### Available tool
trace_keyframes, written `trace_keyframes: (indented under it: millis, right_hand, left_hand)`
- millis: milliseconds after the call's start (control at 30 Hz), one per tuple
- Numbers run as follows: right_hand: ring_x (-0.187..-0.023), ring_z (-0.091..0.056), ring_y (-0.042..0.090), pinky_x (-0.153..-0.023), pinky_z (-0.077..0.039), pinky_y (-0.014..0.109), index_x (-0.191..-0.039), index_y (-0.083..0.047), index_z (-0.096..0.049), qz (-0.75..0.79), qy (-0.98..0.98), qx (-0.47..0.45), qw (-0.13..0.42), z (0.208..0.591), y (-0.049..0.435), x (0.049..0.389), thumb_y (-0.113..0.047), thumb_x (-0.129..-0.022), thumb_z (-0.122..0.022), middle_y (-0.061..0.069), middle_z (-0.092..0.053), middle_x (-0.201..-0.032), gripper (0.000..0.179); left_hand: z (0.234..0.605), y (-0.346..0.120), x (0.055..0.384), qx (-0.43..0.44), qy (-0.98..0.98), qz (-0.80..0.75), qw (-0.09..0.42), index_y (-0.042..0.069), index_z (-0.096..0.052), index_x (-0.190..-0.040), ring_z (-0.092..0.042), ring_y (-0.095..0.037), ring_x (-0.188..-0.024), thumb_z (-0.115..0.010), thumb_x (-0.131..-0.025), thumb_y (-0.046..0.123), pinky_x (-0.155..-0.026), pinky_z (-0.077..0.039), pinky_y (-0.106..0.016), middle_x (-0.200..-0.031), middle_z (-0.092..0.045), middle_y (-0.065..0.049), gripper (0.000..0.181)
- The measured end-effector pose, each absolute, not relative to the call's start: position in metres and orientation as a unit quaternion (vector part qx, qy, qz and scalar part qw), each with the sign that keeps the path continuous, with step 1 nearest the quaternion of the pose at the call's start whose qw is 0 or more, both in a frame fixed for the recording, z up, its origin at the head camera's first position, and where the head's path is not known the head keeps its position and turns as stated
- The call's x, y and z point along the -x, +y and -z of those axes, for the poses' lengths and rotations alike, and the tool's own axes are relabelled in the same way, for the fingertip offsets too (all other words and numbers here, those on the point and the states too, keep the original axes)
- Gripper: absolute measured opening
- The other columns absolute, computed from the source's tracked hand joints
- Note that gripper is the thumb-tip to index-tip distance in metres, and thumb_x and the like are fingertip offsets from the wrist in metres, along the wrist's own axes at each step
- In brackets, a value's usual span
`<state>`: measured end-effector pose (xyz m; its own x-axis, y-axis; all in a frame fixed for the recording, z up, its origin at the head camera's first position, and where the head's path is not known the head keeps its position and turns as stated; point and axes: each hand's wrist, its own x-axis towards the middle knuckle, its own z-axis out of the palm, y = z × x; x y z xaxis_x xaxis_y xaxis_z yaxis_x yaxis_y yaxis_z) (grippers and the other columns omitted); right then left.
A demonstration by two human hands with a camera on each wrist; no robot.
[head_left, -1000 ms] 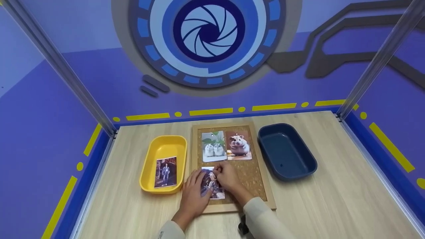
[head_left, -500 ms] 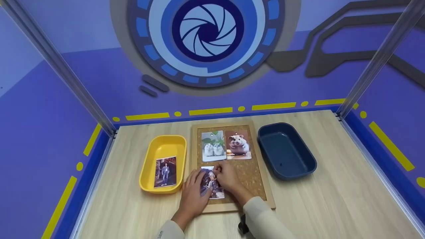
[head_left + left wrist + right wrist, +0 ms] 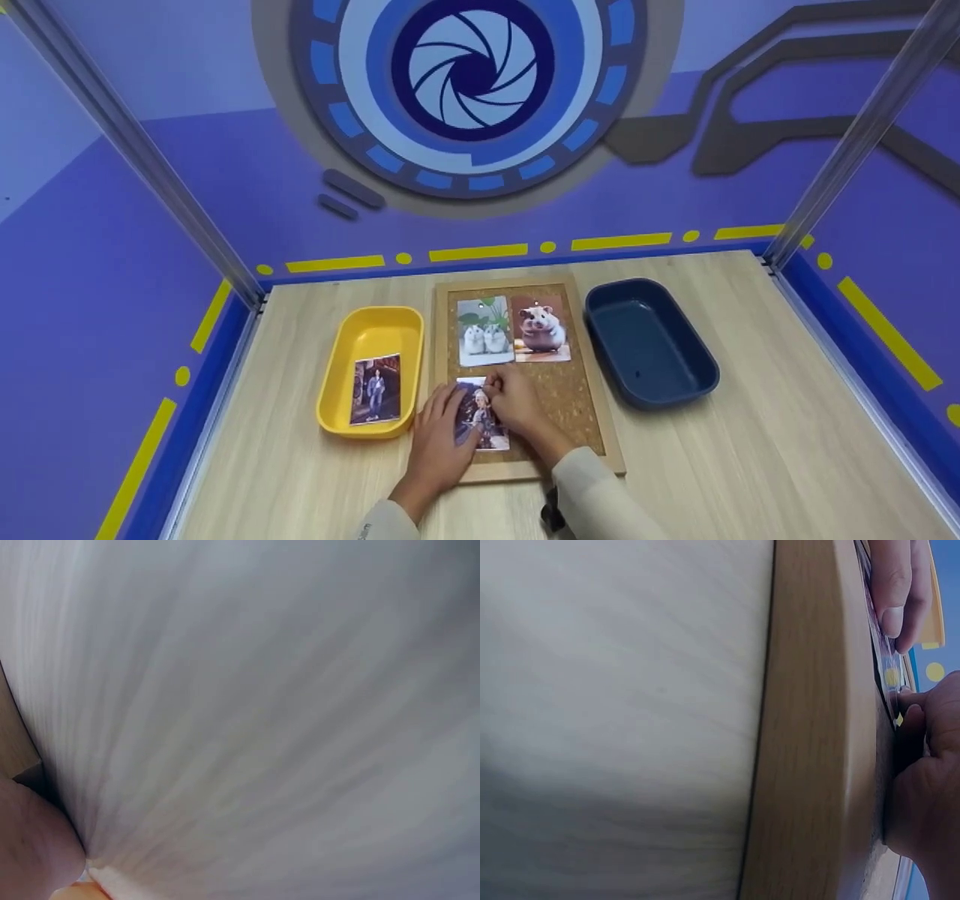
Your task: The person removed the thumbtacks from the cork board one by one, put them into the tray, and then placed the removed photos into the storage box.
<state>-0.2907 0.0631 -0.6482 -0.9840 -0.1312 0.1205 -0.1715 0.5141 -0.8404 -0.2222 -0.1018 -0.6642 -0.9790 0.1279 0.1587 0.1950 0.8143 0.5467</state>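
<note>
A photo card of a costumed figure lies on the lower left of a wood-framed corkboard. My left hand rests along the card's left side, fingers extended and thumb across its lower part. At the card's top edge, the curled fingers of my right hand pinch what appears to be a thumbtack, almost wholly hidden by the fingertips. Above, a card with two hamsters and a card with one hamster hang side by side, each with a small tack at its top. The left wrist view shows mostly tabletop.
A yellow tray left of the board holds another photo card of a standing person. To the right stands a dark blue tray with a small dark spot inside. Printed walls enclose the wooden table.
Both hands and the card keep their places on the board. Only a slight shift of the head camera shows.
</note>
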Motion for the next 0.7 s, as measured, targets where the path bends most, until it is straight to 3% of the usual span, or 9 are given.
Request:
trace_keyframes:
  millis: [700]
  right_hand:
    - [-0.064,-0.049,0.006,-0.056,-0.044,0.021,-0.081,-0.009,-0.064,-0.478,-0.874,-0.087,0.022,0.6505,0.0624,0.2899,-0.005,-0.087,-0.07,0.0,-0.058,-0.073,0.009]
  left_hand:
    - [0.6668,-0.1007,0.2228,0.086,-0.952,0.288,0.062,0.021,-0.045,-0.149,-0.027,-0.028,-0.151,-0.062,-0.091,0.05,-0.117,-0.03,-0.056,-0.16,-0.036,-0.001,0.067]
